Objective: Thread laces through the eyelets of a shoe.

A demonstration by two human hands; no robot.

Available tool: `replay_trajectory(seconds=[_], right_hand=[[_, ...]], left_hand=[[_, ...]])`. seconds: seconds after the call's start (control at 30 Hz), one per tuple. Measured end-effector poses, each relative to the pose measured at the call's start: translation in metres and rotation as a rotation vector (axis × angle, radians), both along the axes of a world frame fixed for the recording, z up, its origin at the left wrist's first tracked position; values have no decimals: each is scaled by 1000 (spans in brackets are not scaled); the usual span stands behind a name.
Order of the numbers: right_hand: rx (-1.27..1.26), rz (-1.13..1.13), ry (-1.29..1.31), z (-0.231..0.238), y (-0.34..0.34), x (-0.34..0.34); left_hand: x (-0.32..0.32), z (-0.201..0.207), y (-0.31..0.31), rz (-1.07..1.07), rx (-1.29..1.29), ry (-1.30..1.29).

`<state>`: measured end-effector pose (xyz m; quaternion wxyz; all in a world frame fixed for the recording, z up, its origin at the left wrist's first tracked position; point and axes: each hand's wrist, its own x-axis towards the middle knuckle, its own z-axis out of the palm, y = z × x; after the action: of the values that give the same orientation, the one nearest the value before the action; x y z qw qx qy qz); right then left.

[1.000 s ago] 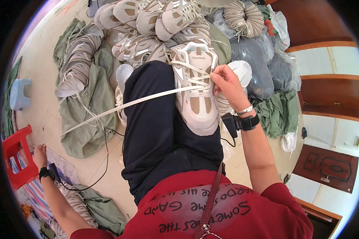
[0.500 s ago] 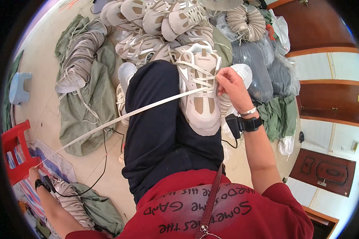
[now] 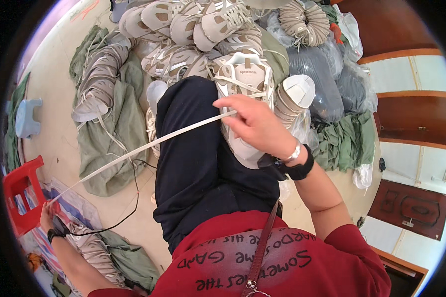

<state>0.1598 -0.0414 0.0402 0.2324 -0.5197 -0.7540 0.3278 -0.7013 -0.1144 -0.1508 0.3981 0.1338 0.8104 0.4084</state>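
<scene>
A beige and white sneaker [image 3: 249,74] rests on my lap against my right thigh, its toe toward me. From its eyelets a flat cream shoelace [image 3: 158,140] runs taut to the lower left. At the far left my left hand [image 3: 46,218], arm outstretched, is closed on the lace's other end. My right hand [image 3: 257,123] hangs over the sneaker's lower lacing and hides part of the tongue and toe. Its thumb and forefinger are apart, with the lace coming out between them; no grip on it shows.
Piled sneakers [image 3: 178,24] lie beyond my knees. Nested shoe uppers [image 3: 101,74] lie on green cloth [image 3: 104,163] at left. A red plastic stool [image 3: 22,185] stands near my left hand, a blue stool [image 3: 28,119] farther off. Plastic-wrapped bundles [image 3: 312,81] sit at right.
My right hand has moved from the sneaker's right edge leftward across its lacing, and its fingers have opened. The left hand still holds the lace stretched out.
</scene>
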Motion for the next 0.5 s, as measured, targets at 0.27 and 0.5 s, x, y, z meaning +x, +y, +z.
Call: replay_trajectory(seconds=[0.27, 0.5], right_hand=[[36, 48, -181, -21, 0, -9], [3, 12, -64, -8, -19, -12]], left_hand=[[-8, 18, -15, 179, 180, -20], [21, -23, 24, 278, 272, -119]])
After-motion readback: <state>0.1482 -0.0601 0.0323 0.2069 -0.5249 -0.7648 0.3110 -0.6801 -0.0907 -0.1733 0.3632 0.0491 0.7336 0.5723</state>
